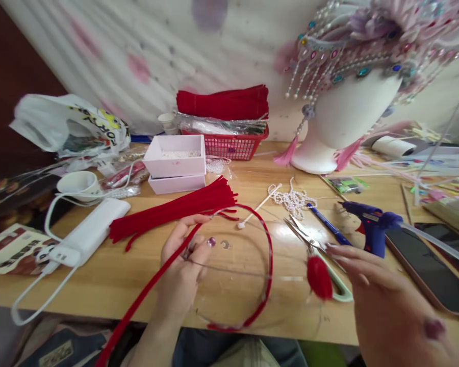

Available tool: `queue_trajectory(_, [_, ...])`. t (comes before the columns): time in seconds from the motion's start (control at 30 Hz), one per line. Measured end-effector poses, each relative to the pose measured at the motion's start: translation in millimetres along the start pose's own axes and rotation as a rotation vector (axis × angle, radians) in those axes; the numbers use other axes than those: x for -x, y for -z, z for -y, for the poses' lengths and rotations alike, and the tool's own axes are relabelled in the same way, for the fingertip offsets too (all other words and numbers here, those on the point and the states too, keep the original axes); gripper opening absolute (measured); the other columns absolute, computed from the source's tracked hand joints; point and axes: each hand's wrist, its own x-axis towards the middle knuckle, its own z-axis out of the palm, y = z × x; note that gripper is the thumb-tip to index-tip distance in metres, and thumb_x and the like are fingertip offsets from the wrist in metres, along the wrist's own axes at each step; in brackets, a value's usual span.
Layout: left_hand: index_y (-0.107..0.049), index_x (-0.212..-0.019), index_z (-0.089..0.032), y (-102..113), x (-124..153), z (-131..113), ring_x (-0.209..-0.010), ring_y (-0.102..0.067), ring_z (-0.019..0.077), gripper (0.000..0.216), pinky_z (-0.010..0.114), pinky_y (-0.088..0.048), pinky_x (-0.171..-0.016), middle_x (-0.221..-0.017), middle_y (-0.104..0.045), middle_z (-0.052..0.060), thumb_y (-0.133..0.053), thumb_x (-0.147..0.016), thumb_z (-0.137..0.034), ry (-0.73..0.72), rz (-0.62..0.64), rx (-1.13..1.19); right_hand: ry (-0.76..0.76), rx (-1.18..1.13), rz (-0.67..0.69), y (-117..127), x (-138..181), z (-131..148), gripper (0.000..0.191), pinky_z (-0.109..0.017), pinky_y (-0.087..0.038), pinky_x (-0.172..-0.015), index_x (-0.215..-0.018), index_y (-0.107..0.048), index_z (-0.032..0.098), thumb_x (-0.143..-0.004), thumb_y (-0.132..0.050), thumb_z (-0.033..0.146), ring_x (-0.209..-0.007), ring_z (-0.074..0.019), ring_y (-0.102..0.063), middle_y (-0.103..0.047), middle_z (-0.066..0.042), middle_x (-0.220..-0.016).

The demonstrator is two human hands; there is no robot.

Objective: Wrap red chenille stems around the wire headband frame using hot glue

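Hoop [270,250], partly wrapped in red pipe cleaner [145,295], was pinched at bare wire by left hand [183,272], above worktop [118,278] front edge. Right hand [386,300] was blurred, fingers extended over scissors [309,242]; hold on pompom [319,278] could not be told. Glue gun [371,224] was seen beyond.

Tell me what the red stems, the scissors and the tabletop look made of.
Red stems: fuzzy chenille, matte, probably wire inside. Scissors: shiny metal blades that glint; pale green handles, likely plastic. Tabletop: light wood or wood-look laminate, visible grain, slight sheen.
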Motion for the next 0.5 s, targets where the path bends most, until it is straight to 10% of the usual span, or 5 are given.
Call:
queue_trajectory(0.17, [-0.062,-0.102,-0.022,-21,5,8,-0.044,-0.021,0.0038,0.025,0.014,-0.022,-0.04,-0.058,-0.027,-0.013,-0.075,-0.08,-0.021,-0.272,-0.161,0.043,0.075,0.224,-0.102,-38,24,8,0.036,-0.039,-0.05,-0.097,-0.123,-0.064,0.025,-0.089,-0.073,0.022,-0.111,-0.0259,-0.06,-0.063,-0.01,-0.113])
queue_trajectory(0.3, [-0.058,-0.104,-0.023,-39,19,10,-0.045,-0.024,0.0037,0.028,0.015,-0.025,-0.043,-0.061,-0.029,-0.013,-0.074,-0.081,-0.017,-0.326,-0.21,0.101,0.222,0.271,0.162,-63,40,6,0.035,-0.034,-0.052,-0.09,-0.125,-0.057,0.02,-0.091,-0.066,0.014,-0.105,-0.0227,-0.062,-0.064,-0.009,-0.109])
queue_trajectory(0.5, [-0.05,-0.119,-0.028,-45,39,18,-0.051,-0.037,0.007,0.035,0.016,-0.034,-0.05,-0.064,-0.038,-0.011,-0.067,-0.09,-0.019,-0.419,-0.086,-0.097,-0.022,0.073,0.204,-67,42,4,0.022,-0.028,-0.052,-0.067,-0.119,-0.057,0.028,-0.104,-0.045,0.017,-0.078,-0.0167,-0.064,-0.064,0.0,-0.083])
